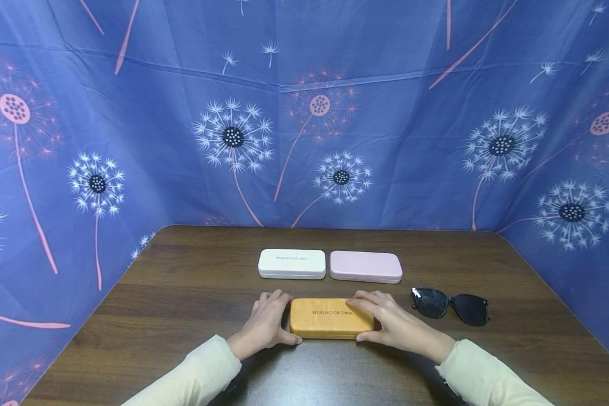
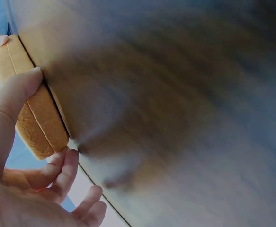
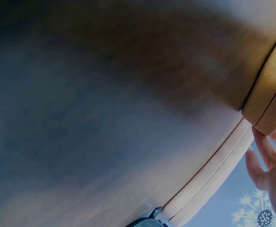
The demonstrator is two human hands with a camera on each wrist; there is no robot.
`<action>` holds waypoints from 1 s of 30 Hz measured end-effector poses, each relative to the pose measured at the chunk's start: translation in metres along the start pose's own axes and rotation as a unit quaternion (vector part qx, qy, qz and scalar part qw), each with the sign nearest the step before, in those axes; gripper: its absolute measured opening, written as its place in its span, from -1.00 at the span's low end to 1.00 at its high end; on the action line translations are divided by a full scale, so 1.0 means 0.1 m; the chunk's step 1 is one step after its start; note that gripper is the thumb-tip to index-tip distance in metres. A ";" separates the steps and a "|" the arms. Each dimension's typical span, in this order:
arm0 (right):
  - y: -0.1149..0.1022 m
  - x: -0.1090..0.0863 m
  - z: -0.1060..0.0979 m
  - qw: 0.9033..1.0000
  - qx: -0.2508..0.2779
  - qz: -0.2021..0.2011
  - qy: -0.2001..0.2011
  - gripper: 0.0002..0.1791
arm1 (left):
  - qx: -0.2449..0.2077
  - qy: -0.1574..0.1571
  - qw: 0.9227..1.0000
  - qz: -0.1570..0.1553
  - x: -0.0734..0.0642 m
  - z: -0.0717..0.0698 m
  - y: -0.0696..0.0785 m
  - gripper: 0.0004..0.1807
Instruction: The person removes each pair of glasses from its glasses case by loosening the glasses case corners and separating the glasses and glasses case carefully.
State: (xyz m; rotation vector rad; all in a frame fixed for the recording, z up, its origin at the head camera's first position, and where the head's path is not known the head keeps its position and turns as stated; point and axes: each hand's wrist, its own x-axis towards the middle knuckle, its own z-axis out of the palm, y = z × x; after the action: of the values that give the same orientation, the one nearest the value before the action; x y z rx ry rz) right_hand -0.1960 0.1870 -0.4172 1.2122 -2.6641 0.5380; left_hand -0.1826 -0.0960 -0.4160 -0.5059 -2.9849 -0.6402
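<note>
A yellow-orange glasses case with dark lettering on its lid lies closed on the table in front of me. My left hand grips its left end, thumb along the near side and fingers at the end. At the right end, my right hand holds it with the thumb at the near side and a finger over the lid. In the left wrist view the left thumb presses on the seamed side of the case. Only one end of the case and part of the hand show in the right wrist view.
Behind the orange case stand a white glasses case and a pink glasses case, side by side. Black sunglasses lie folded out to the right. A blue dandelion-print cloth hangs behind the brown wooden table.
</note>
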 end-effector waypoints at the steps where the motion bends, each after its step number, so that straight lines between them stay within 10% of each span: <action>1: 0.00 0.00 0.00 1.000 0.000 0.008 0.001 -0.24 | 0.002 -0.004 1.000 -0.002 0.00 0.00 0.01 -0.19; 18: -0.03 -0.05 -0.01 0.992 -0.079 0.093 -0.023 -0.02 | 0.014 -0.003 1.000 0.028 0.02 -0.04 0.05 -0.09; 30: -0.03 -0.03 -0.03 0.993 -0.091 0.072 -0.018 -0.09 | 0.043 0.033 0.997 0.062 0.02 -0.03 0.06 -0.14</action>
State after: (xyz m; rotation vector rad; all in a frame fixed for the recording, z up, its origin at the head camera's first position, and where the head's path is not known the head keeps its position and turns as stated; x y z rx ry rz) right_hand -0.1916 0.1888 -0.4146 0.9954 -2.7749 0.2869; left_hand -0.1828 -0.0917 -0.4111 -0.6435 -2.8763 -0.5048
